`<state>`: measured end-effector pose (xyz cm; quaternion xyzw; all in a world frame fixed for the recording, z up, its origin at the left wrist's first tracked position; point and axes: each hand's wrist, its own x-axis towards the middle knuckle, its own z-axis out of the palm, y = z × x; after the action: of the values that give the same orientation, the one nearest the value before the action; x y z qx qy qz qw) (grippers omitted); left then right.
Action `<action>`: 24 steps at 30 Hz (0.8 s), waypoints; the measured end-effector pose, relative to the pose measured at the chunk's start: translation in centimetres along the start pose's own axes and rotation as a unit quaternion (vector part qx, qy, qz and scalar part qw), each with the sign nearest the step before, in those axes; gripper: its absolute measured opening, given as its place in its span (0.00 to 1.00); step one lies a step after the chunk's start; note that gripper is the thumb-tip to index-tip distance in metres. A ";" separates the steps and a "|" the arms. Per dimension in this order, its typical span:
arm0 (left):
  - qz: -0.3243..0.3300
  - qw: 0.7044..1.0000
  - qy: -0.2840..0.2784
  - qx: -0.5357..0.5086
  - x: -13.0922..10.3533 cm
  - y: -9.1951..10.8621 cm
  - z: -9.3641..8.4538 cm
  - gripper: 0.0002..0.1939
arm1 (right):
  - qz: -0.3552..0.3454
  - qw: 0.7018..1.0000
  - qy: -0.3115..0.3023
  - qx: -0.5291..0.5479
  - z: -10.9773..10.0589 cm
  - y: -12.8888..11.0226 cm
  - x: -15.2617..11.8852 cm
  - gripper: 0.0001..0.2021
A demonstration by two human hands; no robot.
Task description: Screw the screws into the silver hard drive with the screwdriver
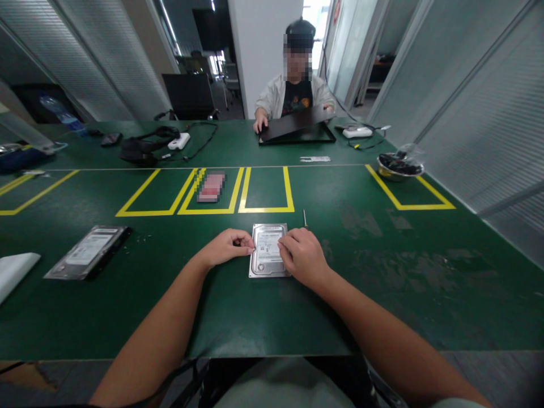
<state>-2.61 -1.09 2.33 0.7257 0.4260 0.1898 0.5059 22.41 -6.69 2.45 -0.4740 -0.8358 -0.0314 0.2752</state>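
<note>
A silver hard drive (268, 260) with a white printed label lies flat on the green table in front of me. My left hand (228, 247) has its fingers curled closed, with the tips at the drive's left edge. Closed as well, my right hand (302, 253) grips the right edge and covers part of the label. Just beyond its knuckles lies a screwdriver (305, 216), its thin shaft showing and its handle partly hidden by the hand.
A second hard drive (90, 249) lies to the left, beside a white object (15, 271). Yellow tape outlines (267, 210) cross the table, one around a pink pack (211, 187). A metal bowl (399, 171) of dark items stands right. Opposite, a person (293, 85) handles a black panel (293, 126).
</note>
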 end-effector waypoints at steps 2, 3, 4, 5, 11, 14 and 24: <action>-0.001 1.000 0.001 0.000 0.0 0.0 0.0 0.12 | 0.020 1.000 0.003 -0.015 -0.1 0.2 0.1 0.12; -0.001 1.000 0.000 0.000 0.0 0.0 0.0 0.12 | 0.029 0.999 0.001 -0.023 -0.2 0.3 0.1 0.12; -0.001 1.000 0.000 0.000 0.0 0.0 0.0 0.12 | 0.037 0.999 -0.002 -0.032 -0.3 0.4 0.2 0.12; -0.001 1.000 -0.001 0.001 0.0 -0.1 0.0 0.12 | 0.046 0.998 -0.006 -0.043 -0.4 0.5 0.2 0.11; 0.010 1.000 -0.002 0.013 0.0 -0.3 0.0 0.12 | 0.116 0.984 -0.047 -0.123 -1.2 0.8 0.6 0.07; 0.023 1.000 -0.002 0.020 -0.1 -0.4 0.0 0.13 | 0.143 0.974 -0.072 -0.159 -1.6 1.0 0.7 0.05; 0.052 0.997 -0.031 0.049 -0.3 -0.5 -0.1 0.11 | 0.168 0.956 -0.131 -0.202 -1.3 1.5 0.2 0.07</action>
<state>-3.06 -1.20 1.97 0.7763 0.3803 0.1723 0.4723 24.13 -6.09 3.28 -0.6534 -0.7489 -0.0910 0.0631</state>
